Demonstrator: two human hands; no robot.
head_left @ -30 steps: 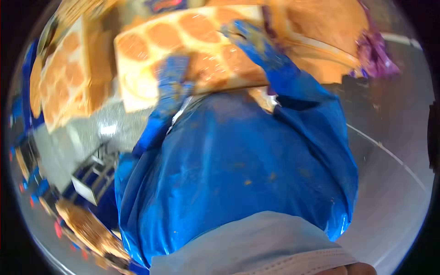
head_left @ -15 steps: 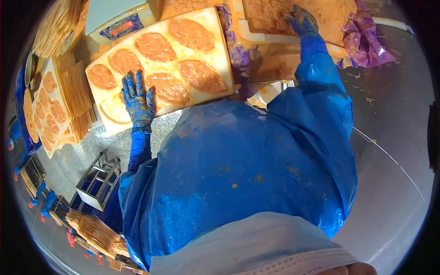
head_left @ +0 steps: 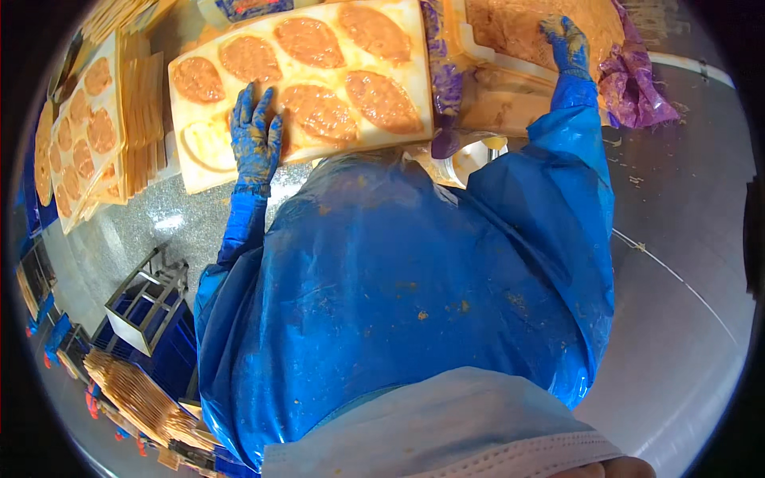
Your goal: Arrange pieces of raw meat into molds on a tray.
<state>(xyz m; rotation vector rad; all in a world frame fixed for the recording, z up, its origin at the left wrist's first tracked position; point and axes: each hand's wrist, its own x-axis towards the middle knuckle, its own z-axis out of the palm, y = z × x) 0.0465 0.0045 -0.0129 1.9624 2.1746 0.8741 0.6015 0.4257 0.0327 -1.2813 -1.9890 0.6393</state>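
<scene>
Six fully visible leaf-shaped fills of reddish paste (head_left: 320, 113) sit in a white moulded board (head_left: 295, 76) at 11 o'clock of the view. The gloved left hand (head_left: 255, 142) lies palm down on its near edge, fingers straight and slightly parted, tips toward 12 o'clock. From these fingers, one filled leaf lies just beyond the tips at 12, another beside the thumb at 3, and a pale unfilled hollow (head_left: 205, 146) at 8. Between 1 and 2 o'clock, the gloved right hand (head_left: 564, 46) touches the paste mass (head_left: 510, 24) in a white-rimmed tub (head_left: 510, 61), fingers bent; whether they grasp any cannot be told. Outward: crumpled purple sheeting (head_left: 633, 88) at 2, stacked boards (head_left: 142, 119) near 10, a metal-framed stand (head_left: 131, 331) between 8 and 9.
</scene>
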